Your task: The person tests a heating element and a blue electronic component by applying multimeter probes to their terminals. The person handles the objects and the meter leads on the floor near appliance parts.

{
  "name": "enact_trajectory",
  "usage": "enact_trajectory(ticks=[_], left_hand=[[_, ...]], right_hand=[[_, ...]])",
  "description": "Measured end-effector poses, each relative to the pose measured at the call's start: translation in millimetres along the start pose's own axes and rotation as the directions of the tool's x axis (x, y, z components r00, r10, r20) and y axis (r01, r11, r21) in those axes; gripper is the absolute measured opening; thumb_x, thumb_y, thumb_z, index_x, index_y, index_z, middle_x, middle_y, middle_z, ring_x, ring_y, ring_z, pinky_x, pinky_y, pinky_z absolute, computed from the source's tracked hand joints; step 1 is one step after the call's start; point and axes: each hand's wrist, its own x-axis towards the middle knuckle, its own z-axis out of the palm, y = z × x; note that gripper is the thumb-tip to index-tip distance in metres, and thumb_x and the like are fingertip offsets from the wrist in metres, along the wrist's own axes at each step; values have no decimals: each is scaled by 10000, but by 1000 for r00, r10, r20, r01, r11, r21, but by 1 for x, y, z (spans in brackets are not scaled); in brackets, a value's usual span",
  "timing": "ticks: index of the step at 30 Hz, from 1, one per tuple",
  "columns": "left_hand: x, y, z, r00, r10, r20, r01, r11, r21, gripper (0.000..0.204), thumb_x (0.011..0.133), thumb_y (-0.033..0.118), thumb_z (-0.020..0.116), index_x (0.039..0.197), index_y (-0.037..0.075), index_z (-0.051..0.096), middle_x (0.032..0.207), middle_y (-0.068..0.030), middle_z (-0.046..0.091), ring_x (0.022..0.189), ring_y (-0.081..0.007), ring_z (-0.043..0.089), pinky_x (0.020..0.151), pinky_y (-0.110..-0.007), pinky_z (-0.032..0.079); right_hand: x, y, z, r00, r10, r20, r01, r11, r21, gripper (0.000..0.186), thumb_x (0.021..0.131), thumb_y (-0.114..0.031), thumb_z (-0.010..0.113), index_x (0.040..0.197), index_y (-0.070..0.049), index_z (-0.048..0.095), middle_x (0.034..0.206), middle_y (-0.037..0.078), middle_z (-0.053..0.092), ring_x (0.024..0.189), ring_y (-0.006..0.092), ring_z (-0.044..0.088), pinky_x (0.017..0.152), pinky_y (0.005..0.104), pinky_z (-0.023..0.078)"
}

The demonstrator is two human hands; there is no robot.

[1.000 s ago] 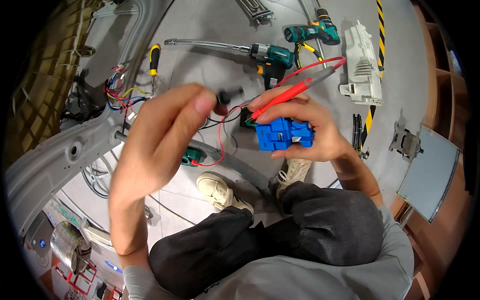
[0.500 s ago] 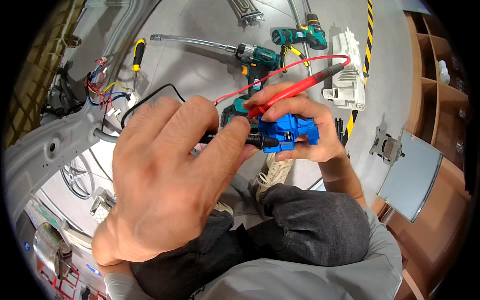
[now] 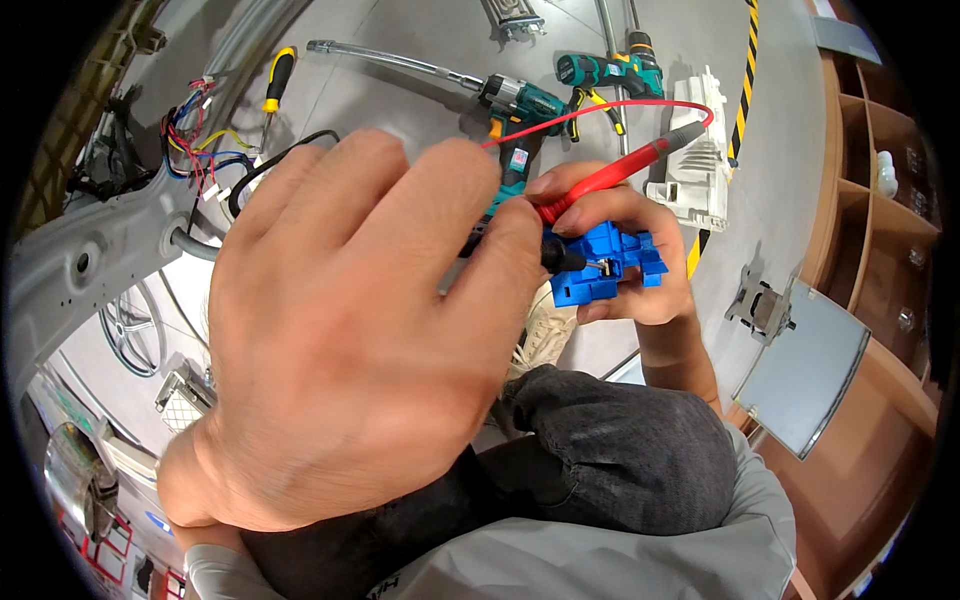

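- Pinching a black probe [image 3: 553,256] with the left hand [image 3: 350,340], fingers pressed together; touching its tip to the blue plastic part [image 3: 600,268]
- Gripping the blue plastic part and a red probe [image 3: 620,172] in the right hand [image 3: 640,262], fingers curled around both, above the floor [image 3: 400,110]

Blue plastic connector block [image 3: 600,265] — probe-touched

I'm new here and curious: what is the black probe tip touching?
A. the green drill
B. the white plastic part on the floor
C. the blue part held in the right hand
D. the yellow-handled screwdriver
C: the black probe in the left hand meets the blue part, which the right hand holds.
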Motion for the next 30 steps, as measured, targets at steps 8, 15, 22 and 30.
enact_trajectory(ticks=[8,15,22,30], left_hand=[[1,-3,5,994,104,-27,-102,992,81,391,609,138,752,979,34,680,800,-55,525,679,-231,504,574,-361,387],[1,-1,9,987,154,-46,-146,978,147,397,603,174,704,964,12,680,803,-61,523,676,-231,505,574,-364,384],[4,6,9,993,120,-1,-118,980,162,372,601,163,694,926,-16,670,821,-60,524,717,-239,517,610,-367,392],[2,-25,41,993,111,39,-113,993,42,276,708,169,711,942,50,622,866,-66,527,789,-248,524,728,-377,411]], right_hand=[[-2,1,-1,998,53,-20,-54,997,-55,561,616,-36,815,1141,-14,619,1273,180,548,1181,296,548,1019,409,427],[-3,-2,1,996,55,-65,-69,967,-243,579,595,-85,849,1131,-27,638,1211,153,591,1124,290,570,979,391,441],[4,-12,5,993,110,-30,-112,889,-443,558,598,-145,867,1103,-31,659,1149,134,606,1062,284,587,932,370,464],[-10,5,-5,970,231,-71,-242,922,-303,602,617,-124,861,1162,-15,630,1183,133,593,1078,245,582,939,351,451]])
